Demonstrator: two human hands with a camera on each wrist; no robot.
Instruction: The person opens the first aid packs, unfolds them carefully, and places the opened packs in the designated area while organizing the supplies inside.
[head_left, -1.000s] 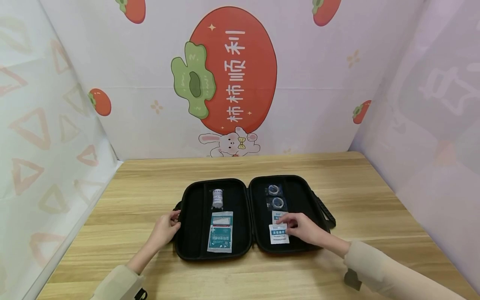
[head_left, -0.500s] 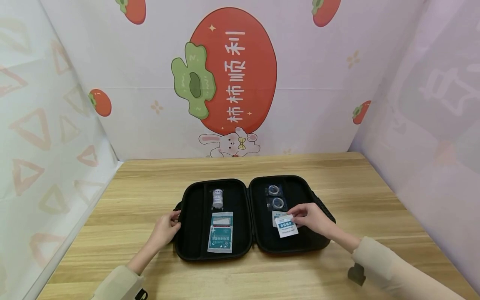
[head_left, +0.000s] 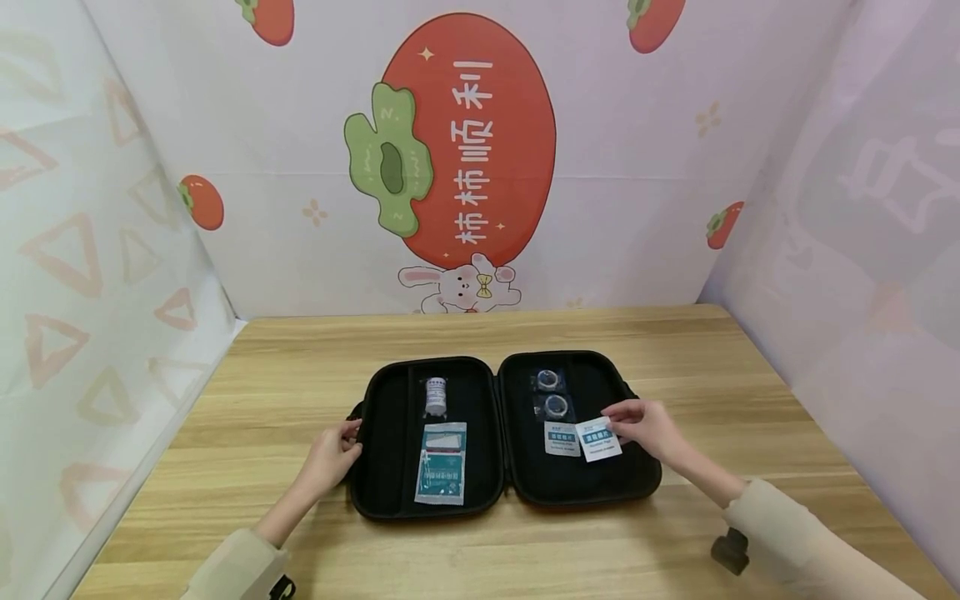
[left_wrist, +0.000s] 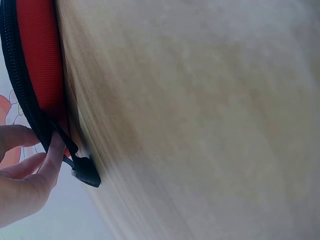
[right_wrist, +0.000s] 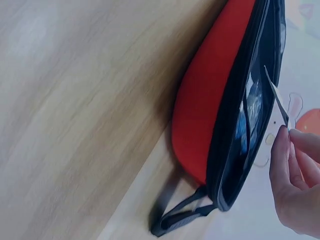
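Note:
A black-lined zip case lies spread wide on the table, its outside red. At its left edge my left hand grips the rim; close up in the left wrist view, the fingers are at the zipper beside a black pull. My right hand pinches a white-and-blue alcohol pad sachet by its upper right corner, over the right half. In the right wrist view that sachet shows edge-on between thumb and fingertips. A second alcohol pad sachet lies just left of it.
Two clear packets with ring-shaped rolls lie in the case's upper right half. The left half holds a small white bottle and a teal packet. A carry strap sticks out. Printed cloth walls stand behind the table.
My right hand has moved right and slightly up with the pinched sachet, uncovering the second sachet beneath it. The left hand stays on the case's rim.

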